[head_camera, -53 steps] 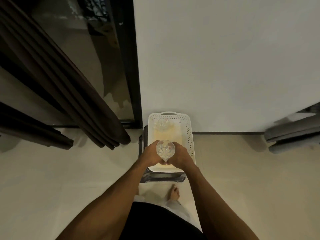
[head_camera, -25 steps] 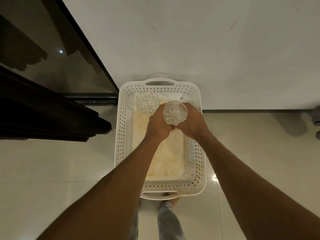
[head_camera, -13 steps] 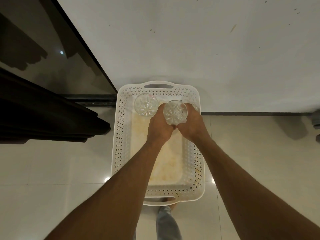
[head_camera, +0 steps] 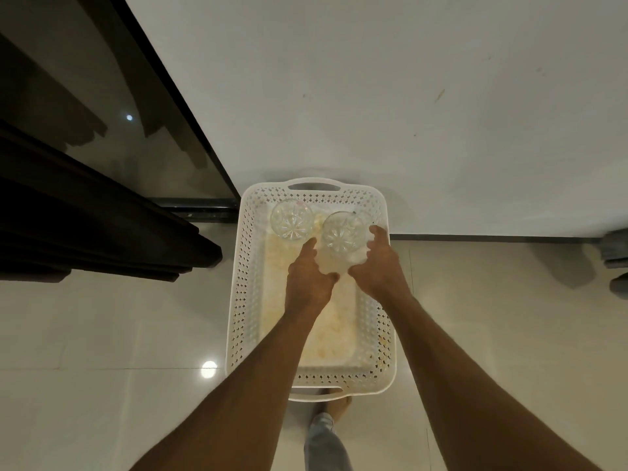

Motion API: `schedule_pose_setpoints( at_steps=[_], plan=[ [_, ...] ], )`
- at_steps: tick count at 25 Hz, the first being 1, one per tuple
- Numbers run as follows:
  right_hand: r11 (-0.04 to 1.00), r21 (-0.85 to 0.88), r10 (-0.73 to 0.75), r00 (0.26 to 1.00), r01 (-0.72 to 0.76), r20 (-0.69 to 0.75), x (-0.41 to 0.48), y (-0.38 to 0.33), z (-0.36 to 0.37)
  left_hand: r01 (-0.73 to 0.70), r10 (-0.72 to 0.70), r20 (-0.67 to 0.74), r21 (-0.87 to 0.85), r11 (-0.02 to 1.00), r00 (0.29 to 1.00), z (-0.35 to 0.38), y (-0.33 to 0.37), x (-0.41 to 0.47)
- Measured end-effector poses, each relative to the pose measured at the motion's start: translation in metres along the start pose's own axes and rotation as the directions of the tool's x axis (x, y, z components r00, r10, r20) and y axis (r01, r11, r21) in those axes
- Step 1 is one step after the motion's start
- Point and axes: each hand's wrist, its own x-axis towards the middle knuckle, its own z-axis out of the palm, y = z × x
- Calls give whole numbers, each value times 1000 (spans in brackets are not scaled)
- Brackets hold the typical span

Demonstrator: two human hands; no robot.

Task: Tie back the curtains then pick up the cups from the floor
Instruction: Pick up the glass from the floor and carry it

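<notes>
A white perforated basket stands on the floor against the wall. Two cut-glass cups stand upright at its far end. The left cup stands free. The right cup sits between my hands. My left hand lies against its near left side, thumb curled under its lower body. My right hand is at its right side, with the fingers spread and lifted a little off the rim. The dark curtain hangs gathered at the left.
A dark-framed glass door fills the upper left, with its sill beside the basket. The white wall rises behind. My foot stands just under the basket's near handle. Grey furniture shows at the right edge. Glossy floor tiles surround the basket.
Both hands carried the cup down into the basket's far right corner beside the other cup. My hands have since spread apart, and the right fingers have come off the glass.
</notes>
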Motion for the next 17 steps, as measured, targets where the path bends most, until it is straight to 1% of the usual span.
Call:
schedule_pose_setpoints(
  at_steps=[2, 4, 6, 7, 10, 15, 17],
  plan=[
    [998, 26, 59, 998, -58, -7, -26, -5, -10, 57, -57, 9, 1, 998, 998, -14, 0, -23],
    [994, 10, 105, 994, -106, 19, -56, -13, -17, 97, -97, 8, 10, 995, 995, -32, 2, -48],
    [991, -52, 128, 987, -123, 94, -86, -24, -23, 135, -136, 35, 18, 991, 990, -55, 12, -76],
    [989, -95, 122, 982, -109, 143, -103, -31, -25, 142, -144, 61, 26, 989, 988, -68, 18, -92],
    [975, -220, 49, 964, 10, 261, -147, -62, -34, 132, -137, 93, 53, 990, 986, -110, 45, -136],
    [903, -334, -138, 919, 270, 369, -199, -127, -44, 52, -58, 39, 137, 989, 998, -175, 83, -186],
    [868, -364, -184, 900, 337, 394, -212, -146, -40, 42, -40, -19, 145, 989, 999, -195, 88, -201]
  ],
)
